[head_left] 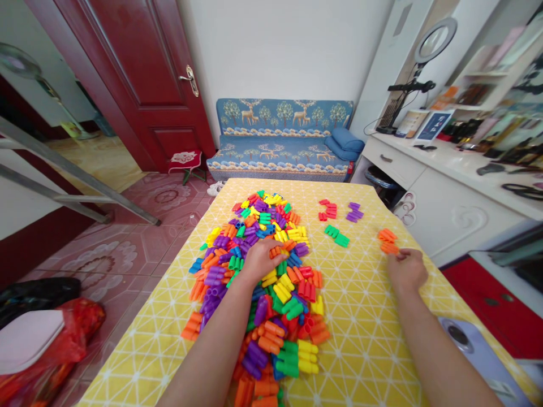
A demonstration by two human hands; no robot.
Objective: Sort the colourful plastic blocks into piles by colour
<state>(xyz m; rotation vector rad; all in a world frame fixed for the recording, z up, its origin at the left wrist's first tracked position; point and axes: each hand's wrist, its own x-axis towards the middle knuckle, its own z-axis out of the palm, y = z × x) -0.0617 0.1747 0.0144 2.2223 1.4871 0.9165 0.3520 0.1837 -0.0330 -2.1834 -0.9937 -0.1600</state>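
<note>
Bright, soft light; edges stretched, blurred

Beyond the bench's (360, 339) far edge sits a blue deer-patterned sofa (271, 150); off its far left corner, a red stool (185, 160) and door (163, 85); past the right edge, a white dresser (392, 163).

We are in what looks like a home: we see a blue fabric sofa with deer and trees (280, 150), a dark-red panelled door (156, 133), a grey standing fan (19, 61) and a glossy white cabinet with a drawer (456, 212).
</note>
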